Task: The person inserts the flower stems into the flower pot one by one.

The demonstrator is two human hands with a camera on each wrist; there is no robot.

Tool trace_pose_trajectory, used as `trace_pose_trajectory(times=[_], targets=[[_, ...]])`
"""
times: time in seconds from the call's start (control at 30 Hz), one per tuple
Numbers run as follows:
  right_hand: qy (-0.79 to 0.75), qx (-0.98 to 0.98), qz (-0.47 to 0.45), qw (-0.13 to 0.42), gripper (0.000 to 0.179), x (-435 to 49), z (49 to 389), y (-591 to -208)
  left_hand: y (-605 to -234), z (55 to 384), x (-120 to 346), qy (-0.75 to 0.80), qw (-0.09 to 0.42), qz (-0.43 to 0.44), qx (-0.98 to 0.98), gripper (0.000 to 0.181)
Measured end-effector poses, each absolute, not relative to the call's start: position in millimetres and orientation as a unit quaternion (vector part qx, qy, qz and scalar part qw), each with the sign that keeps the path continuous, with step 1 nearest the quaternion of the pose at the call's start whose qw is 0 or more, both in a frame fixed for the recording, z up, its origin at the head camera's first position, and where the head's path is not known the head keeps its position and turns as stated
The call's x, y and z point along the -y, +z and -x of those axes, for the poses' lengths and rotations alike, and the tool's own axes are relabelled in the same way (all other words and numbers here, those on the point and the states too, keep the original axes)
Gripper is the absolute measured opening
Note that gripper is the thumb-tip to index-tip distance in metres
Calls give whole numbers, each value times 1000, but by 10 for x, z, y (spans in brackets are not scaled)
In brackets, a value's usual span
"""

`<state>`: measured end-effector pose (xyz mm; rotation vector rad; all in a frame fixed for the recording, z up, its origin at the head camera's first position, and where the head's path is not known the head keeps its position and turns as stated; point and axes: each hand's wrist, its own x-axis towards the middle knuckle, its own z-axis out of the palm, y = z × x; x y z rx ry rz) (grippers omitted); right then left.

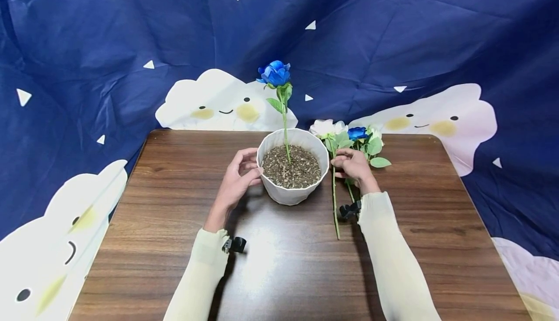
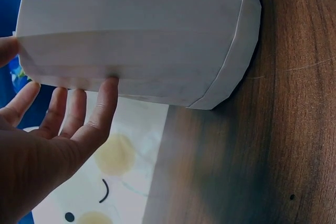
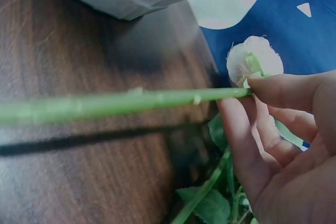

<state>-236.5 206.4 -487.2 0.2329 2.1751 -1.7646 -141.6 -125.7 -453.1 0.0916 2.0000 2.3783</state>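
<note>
A white faceted flowerpot (image 1: 288,195) full of dark soil stands on the table, with a blue artificial rose (image 1: 275,74) upright in the soil. My left hand (image 1: 239,177) rests its fingertips and thumb against the pot's left side; the left wrist view shows the fingers (image 2: 102,109) nearly straight along the wall. To the right of the pot, my right hand (image 1: 354,166) pinches the green stem of a white artificial rose (image 1: 326,128) between thumb and fingers. That stem (image 3: 131,100) points back toward me, lifted off the table in the right wrist view.
Under and beyond the right hand lie more artificial flowers, including a blue rose (image 1: 357,133) and a pale bloom with green leaves (image 1: 374,146). Behind the brown wooden table (image 1: 174,185) hangs a navy cloth (image 1: 340,49) with smiling clouds.
</note>
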Motion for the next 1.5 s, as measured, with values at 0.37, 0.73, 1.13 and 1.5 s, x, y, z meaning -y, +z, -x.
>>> trace_pose_trajectory(times=[0.37, 0.73, 1.13, 1.5], targets=[[-699, -691, -84, 165, 54, -2022, 2325, -4715, -4539, 1416, 1259, 767, 17, -30, -641, 56], [-805, -577, -64, 122, 32, -1982, 2255, -4426, -4546, 1425, 1256, 767, 22, -25, -641, 55], [-866, -490, -25, 97, 24, -1970, 2202, -4056, -4531, 1427, 1254, 767, 22, -25, -641, 55], [-892, -446, -4, 72, 29, -1948, 2182, -3914, -4539, 1434, 1259, 768, 24, -24, -639, 55]])
